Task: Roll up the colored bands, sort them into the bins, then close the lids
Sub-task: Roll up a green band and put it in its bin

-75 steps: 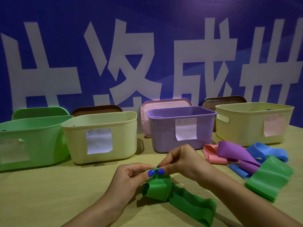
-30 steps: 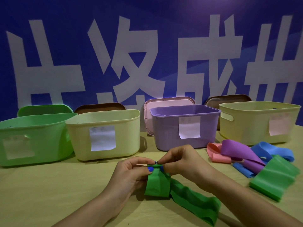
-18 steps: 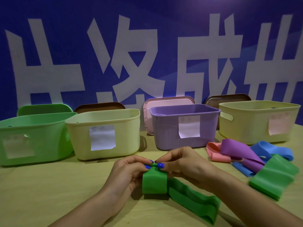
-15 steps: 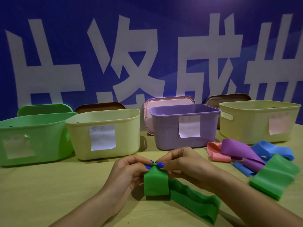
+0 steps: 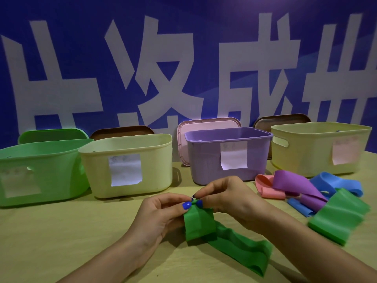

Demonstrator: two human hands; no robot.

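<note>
A dark green band [image 5: 222, 240] lies on the table in front of me, its near end lifted. My left hand [image 5: 161, 215] and my right hand [image 5: 226, 197] pinch that end's top edge between thumbs and fingertips; the rest trails to the right. Loose bands lie at the right: a lighter green one [image 5: 340, 219], a purple one [image 5: 295, 184], a blue one [image 5: 336, 183] and a pink one [image 5: 267, 186]. Behind stand open bins: green [image 5: 38, 172], pale yellow [image 5: 126, 148], purple [image 5: 208, 158] and another yellow [image 5: 310, 150].
Lids lean upright behind the bins: a green lid [image 5: 53, 135], a brown lid [image 5: 122, 132], a pink lid [image 5: 206, 124] and another brown lid [image 5: 283, 120]. Each bin carries a paper label. A blue wall with large white characters closes the back.
The lifted end of the green band has been straightened between both hands and now hangs as a flat flap. Both hands stayed in about the same spot.
</note>
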